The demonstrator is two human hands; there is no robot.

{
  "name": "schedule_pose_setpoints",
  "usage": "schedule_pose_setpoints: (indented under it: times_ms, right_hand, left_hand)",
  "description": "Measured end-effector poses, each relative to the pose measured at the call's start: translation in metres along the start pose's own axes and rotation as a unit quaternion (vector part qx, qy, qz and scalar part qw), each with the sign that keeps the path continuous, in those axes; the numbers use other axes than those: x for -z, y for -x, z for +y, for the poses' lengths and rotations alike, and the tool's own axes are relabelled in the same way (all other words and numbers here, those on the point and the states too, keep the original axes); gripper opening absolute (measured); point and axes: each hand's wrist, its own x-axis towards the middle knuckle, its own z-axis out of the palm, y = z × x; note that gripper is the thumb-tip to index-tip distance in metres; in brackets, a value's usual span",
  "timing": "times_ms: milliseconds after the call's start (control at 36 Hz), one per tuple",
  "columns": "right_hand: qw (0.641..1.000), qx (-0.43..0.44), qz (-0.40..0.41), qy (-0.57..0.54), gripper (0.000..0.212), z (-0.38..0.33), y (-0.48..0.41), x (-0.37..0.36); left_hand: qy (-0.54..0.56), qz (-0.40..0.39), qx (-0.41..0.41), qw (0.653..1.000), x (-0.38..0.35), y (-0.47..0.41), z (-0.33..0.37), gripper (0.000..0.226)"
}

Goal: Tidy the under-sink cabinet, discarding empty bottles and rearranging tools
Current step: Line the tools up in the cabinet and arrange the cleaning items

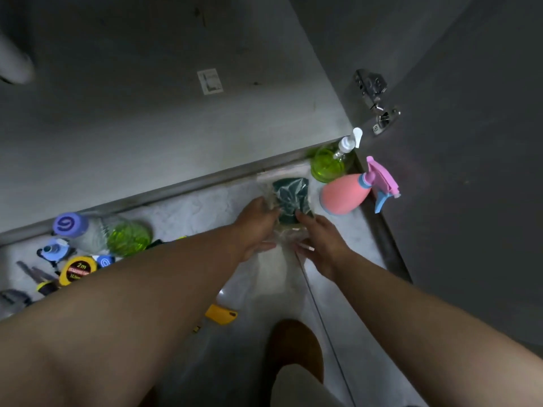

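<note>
Packet [291, 198] of clear plastic with a dark green pad inside sits at frame centre, gripped at its edges by left hand [255, 227] and right hand [320, 245], fingers curled. Pink spray bottle [343, 195] stands at 2 o'clock of it, tape measure [78, 270] at 8 o'clock

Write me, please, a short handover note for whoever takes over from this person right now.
Left hand and right hand: both hold the clear packet of dark green pads, one on each side.
Right corner: green pump bottle and pink spray bottle, upright, side by side.
Left side: purple-capped bottle lying down, yellow tape measure and hand tools in a loose pile; yellow knife lies apart.
Done: apparently those two bottles are placed.
To do: set the packet down, check the lying bottle, order the tools.
</note>
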Motion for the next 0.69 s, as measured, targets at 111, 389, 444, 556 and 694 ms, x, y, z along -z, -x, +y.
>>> schedule_pose_setpoints:
  times_ms: [111,389,444,556,694]
  right_hand:
    - [0.998,0.044,0.027,-0.048,0.056,-0.025,-0.010,0.002]
    - [0.981,0.047,0.112,-0.149,0.054,-0.023,-0.020,-0.011]
    - [0.984,0.019,0.107,-0.138,0.043,-0.021,-0.022,-0.008]
    - [0.988,-0.016,0.054,-0.144,0.036,-0.023,-0.021,-0.002]
    - [0.981,0.018,0.026,-0.193,0.030,-0.025,-0.020,0.002]
  left_hand:
    - [0.008,-0.016,-0.001,1.000,-0.009,-0.015,0.014,0.018]
    - [0.034,-0.026,-0.005,0.999,-0.030,-0.028,0.029,0.032]
    - [0.039,-0.013,0.000,0.999,-0.032,-0.030,0.031,0.045]
    - [0.050,-0.006,-0.014,0.999,-0.034,-0.031,0.037,0.043]
    - [0.032,-0.038,-0.036,0.998,-0.039,-0.034,0.042,0.039]
